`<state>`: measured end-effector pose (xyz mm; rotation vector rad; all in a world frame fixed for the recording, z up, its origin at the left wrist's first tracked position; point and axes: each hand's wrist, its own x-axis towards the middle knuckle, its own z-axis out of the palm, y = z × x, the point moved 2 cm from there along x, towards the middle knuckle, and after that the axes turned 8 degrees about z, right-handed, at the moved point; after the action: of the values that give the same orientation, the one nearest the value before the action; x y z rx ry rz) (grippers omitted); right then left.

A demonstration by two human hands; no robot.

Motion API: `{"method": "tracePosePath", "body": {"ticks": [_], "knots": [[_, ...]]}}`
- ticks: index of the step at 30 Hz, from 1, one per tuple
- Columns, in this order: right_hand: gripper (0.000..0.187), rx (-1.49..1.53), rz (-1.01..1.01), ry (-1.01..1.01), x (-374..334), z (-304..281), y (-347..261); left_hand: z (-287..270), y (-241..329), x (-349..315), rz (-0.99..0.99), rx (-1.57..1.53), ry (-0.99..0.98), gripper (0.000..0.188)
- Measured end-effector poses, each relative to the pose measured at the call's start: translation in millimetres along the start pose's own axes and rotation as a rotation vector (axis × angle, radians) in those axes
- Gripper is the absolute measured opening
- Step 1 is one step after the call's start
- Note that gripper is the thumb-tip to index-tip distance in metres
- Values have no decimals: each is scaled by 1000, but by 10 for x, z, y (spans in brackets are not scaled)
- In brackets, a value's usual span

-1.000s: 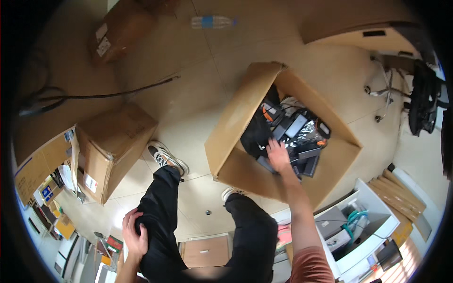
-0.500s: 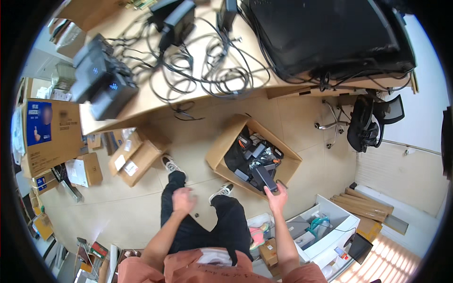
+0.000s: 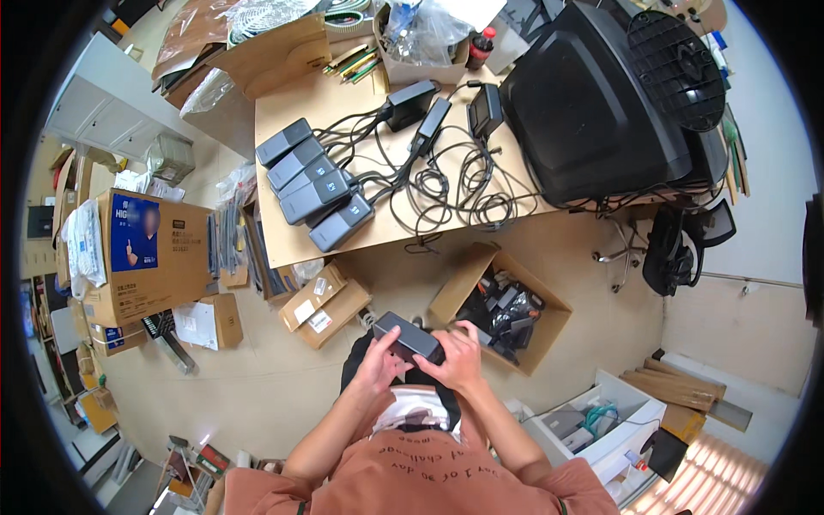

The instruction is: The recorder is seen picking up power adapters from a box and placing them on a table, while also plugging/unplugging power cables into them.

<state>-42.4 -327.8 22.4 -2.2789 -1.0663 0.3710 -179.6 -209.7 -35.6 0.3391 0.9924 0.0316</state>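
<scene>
In front of my body I hold a dark grey power bank (image 3: 407,336) with both hands. My left hand (image 3: 378,365) grips its left end, thumb on top. Around its right end close the fingers of my right hand (image 3: 455,360). Just beyond, on the floor, an open cardboard box (image 3: 552,324) holds several similar dark blocks (image 3: 512,313), clear plastic wrap and bits of orange. On the desk (image 3: 279,238) several power banks (image 3: 316,193) lie side by side, some with lit digits, with black cables (image 3: 446,184) running from them.
A large black monitor-like case (image 3: 592,112) fills the desk's right side. Closed cartons (image 3: 330,305) lie on the floor to the left, near a big printed carton (image 3: 176,249). An open white drawer (image 3: 592,412) stands at the lower right, and an office chair (image 3: 622,249) farther back.
My right hand has lifted the power bank from the cardboard box and brought it before my body. My left hand has come up and taken hold of it. The view has shifted, showing more of the desk.
</scene>
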Motion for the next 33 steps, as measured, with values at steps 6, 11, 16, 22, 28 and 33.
{"method": "tracePosePath", "body": {"ticks": [6, 11, 16, 22, 28, 33], "knots": [[54, 167, 167, -305, 413, -217, -29, 4, 373, 195, -1, -230, 138, 49], [14, 211, 118, -351, 995, -425, 433, 391, 826, 324, 66, -314, 244, 49], [12, 85, 48, -263, 1580, -642, 847, 461, 1059, 462, 9, -621, 104, 48], [19, 1226, 554, -719, 1870, -707, 943, 499, 1128, 520, 104, -582, 414, 52], [27, 1600, 360, -684, 2207, -1049, 614, 574, 1101, 477, 166, -589, 240, 58], [22, 1186, 97, -786, 2330, -1287, 18, 753, 1125, 384, 146, -581, 347, 56]]}}
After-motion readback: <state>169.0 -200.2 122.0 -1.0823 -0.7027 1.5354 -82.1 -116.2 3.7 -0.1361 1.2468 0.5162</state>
